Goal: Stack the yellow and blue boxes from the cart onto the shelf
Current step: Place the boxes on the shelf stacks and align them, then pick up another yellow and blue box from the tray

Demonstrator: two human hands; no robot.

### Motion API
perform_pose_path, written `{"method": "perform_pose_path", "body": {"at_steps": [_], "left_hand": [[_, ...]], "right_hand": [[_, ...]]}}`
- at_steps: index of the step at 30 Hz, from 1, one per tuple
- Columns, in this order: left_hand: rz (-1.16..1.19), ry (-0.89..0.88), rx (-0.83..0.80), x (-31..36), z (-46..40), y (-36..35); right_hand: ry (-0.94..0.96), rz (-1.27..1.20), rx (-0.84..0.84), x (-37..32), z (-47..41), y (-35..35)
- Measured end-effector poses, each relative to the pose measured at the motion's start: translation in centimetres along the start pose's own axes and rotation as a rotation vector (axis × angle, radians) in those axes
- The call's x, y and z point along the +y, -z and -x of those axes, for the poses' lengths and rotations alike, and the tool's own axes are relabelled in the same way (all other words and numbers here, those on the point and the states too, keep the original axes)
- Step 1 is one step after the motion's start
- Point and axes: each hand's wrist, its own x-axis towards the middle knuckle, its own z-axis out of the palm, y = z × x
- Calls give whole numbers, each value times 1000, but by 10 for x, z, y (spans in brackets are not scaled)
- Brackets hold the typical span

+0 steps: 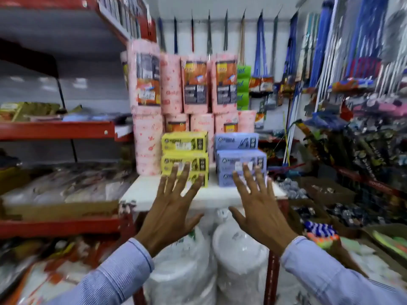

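Observation:
A stack of three yellow boxes stands on the white shelf, left of a stack of three blue boxes. My left hand is raised in front of the yellow stack, fingers spread, holding nothing. In the same way my right hand is spread open in front of the blue stack. Fingertips of both hands overlap the lower boxes in view; whether they touch them I cannot tell. No cart is in view.
Pink wrapped rolls stand stacked behind and left of the boxes. Red shelving with goods runs along the left. White plate stacks sit below the shelf. Brooms and mops hang at right.

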Motion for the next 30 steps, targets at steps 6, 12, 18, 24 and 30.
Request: {"method": "perform_pose_path", "body": {"at_steps": [6,12,18,24,30], "left_hand": [[107,-27,-176,41,92,-36],[278,23,-453,78,212,-104],[396,114,-824,127,338,-190],[480,264,-1192,166,418,-275],[504,312,-1267,186,458,-343]], "right_hand": [[33,-78,-190,-25,110,-19],[-100,-133,-547,-27,225,-85],[-184,-148,-970,-33,334,-182],[-206,-236,-1382,-45,415,-275],[-167,-278,-1543,-46,469,-336]]}}
